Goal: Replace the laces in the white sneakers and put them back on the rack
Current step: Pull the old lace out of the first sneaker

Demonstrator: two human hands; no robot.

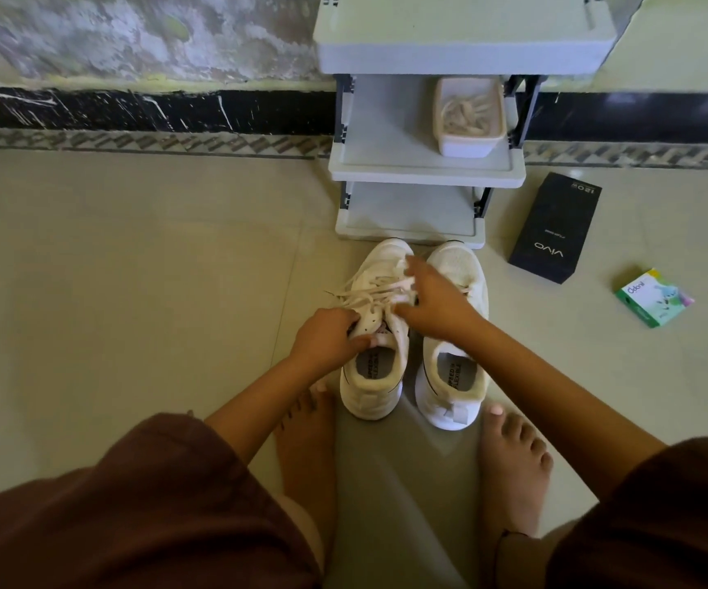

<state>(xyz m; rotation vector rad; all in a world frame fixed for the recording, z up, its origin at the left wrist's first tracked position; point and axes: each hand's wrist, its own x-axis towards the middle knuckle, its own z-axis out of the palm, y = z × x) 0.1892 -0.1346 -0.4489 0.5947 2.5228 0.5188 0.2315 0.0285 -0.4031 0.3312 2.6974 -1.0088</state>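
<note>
Ideally, while the left hand point(327, 337) pinches the tongue of the left sneaker point(369, 401), standing on the floor point(174, 248) at six o'clock of the rack point(424, 172), the right hand point(437, 299), fingers spread on the laces point(369, 291), should loosen crossings one by one.

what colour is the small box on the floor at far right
The small box is mainly green and white; the head view shows it.
</note>
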